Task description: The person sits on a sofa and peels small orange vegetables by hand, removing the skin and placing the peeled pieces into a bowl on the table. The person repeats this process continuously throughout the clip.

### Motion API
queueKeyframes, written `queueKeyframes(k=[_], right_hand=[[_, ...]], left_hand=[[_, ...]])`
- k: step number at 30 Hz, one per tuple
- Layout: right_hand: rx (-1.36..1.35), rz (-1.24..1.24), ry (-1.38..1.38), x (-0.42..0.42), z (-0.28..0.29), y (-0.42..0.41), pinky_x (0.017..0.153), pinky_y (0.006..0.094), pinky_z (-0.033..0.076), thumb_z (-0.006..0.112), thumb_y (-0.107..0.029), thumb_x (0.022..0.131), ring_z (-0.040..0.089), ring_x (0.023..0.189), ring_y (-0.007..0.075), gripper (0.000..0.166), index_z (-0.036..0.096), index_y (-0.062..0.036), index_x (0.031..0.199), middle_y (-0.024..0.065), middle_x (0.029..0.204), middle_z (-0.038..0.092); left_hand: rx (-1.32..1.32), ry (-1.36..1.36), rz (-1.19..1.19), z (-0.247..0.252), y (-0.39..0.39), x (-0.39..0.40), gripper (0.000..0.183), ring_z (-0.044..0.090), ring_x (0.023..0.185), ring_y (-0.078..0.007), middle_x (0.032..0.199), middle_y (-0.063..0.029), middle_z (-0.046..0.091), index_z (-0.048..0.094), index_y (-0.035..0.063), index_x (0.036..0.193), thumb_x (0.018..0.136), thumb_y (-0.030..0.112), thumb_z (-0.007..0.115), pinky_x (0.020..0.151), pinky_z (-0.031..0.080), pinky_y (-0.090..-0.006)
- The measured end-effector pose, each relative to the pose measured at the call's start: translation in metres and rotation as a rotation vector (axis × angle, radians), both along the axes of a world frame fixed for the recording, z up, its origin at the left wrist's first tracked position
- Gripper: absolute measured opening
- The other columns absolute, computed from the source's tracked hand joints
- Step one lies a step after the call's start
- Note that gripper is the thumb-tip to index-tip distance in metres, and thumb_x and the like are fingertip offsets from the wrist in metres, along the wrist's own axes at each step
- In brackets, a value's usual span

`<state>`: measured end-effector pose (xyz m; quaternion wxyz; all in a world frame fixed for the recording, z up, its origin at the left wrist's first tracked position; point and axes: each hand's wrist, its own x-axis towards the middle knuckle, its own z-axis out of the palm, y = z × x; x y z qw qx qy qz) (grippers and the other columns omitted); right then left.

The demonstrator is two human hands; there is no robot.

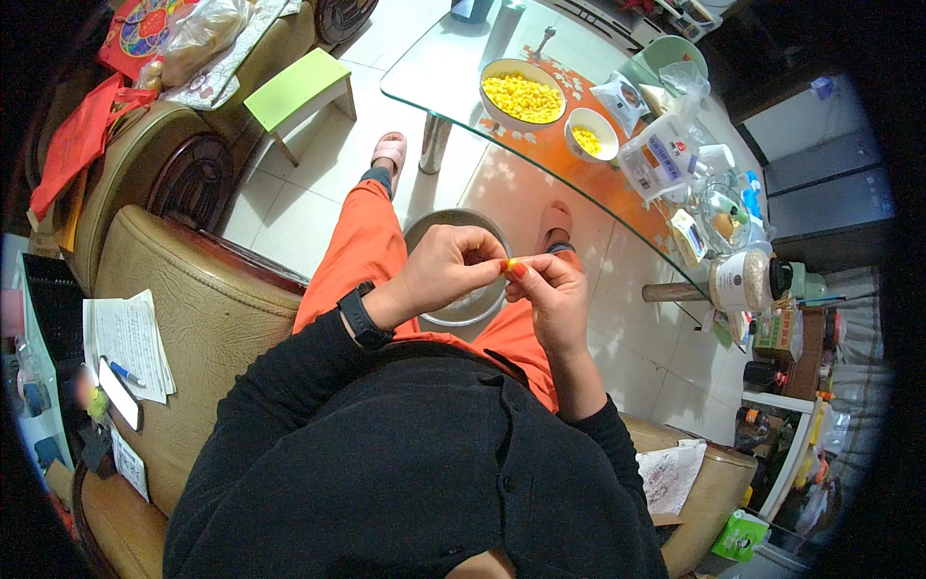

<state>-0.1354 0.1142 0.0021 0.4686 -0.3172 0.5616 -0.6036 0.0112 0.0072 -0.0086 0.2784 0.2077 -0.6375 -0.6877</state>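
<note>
Over a round metal basin [469,315] between my knees, my left hand [452,268] and my right hand [553,289] meet fingertip to fingertip. Pinched between them is a small yellow piece [512,263] that looks like a corn kernel. My hands cover much of the basin, so its contents are mostly hidden. On the glass table ahead, a large bowl [500,119] is full of yellow corn kernels [524,100]. A smaller white bowl [611,145] beside it holds fewer kernels [587,140].
The glass table's edge [535,168] runs diagonally beyond my knees. Plastic packages [657,155], a glass bowl [725,217] and a jar [741,281] crowd its right side. A green-topped stool [298,88] stands ahead left. Papers [126,340] and a phone [119,394] lie on the sofa at left.
</note>
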Motion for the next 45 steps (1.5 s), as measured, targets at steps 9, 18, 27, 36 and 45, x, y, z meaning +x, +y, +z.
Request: queueKeyframes(k=[9,18,27,36,45], right_hand=[[-0.007,-0.004,0.094,0.002,0.004,0.001,0.060,0.0207,0.048,0.063,-0.009,0.086,0.059,0.064,0.0089,0.012,0.065,0.0024,0.088,0.0058,0.076,0.065],[0.002,-0.013,0.171,0.007,0.009,0.003,0.061,0.0206,0.049,0.063,-0.008,0.086,0.059,0.066,0.0087,0.012,0.065,0.0029,0.090,0.0055,0.079,0.066],[-0.048,0.007,0.011,0.003,-0.006,0.004,0.062,0.0211,0.049,0.060,-0.008,0.088,0.060,0.068,0.0099,0.014,0.063,0.0031,0.096,0.0059,0.081,0.065],[-0.088,-0.016,-0.248,0.006,-0.009,0.000,0.066,0.0238,0.051,0.056,-0.004,0.088,0.062,0.072,0.0128,0.015,0.060,0.0032,0.101,0.0092,0.090,0.064],[-0.040,0.043,-0.128,0.000,-0.007,-0.009,0.068,0.0246,0.053,0.058,-0.002,0.086,0.062,0.072,0.0131,0.013,0.059,0.0035,0.098,0.0093,0.084,0.065]], left_hand=[[-0.139,-0.062,-0.005,0.003,-0.003,0.001,0.012,0.058,0.060,-0.0083,0.066,-0.0076,0.064,0.064,-0.0038,0.078,0.078,0.009,0.065,0.055,0.047,-0.0232],[-0.132,-0.055,0.029,-0.001,0.001,-0.001,0.014,0.057,0.057,-0.0095,0.064,-0.0080,0.062,0.064,-0.0044,0.076,0.076,0.009,0.065,0.053,0.046,-0.0236],[0.267,-0.049,-0.097,-0.009,-0.001,0.000,0.007,0.056,0.068,-0.0052,0.077,-0.0003,0.062,0.061,0.0009,0.081,0.082,0.007,0.063,0.062,0.046,-0.0199],[0.159,0.016,0.027,-0.013,0.008,-0.005,0.010,0.054,0.064,-0.0045,0.077,0.0004,0.060,0.060,0.0018,0.083,0.082,0.011,0.065,0.058,0.044,-0.0192],[-0.194,-0.076,0.114,0.004,0.009,-0.003,0.011,0.048,0.057,-0.0030,0.070,0.0022,0.056,0.060,0.0015,0.080,0.079,0.010,0.066,0.050,0.039,-0.0192]])
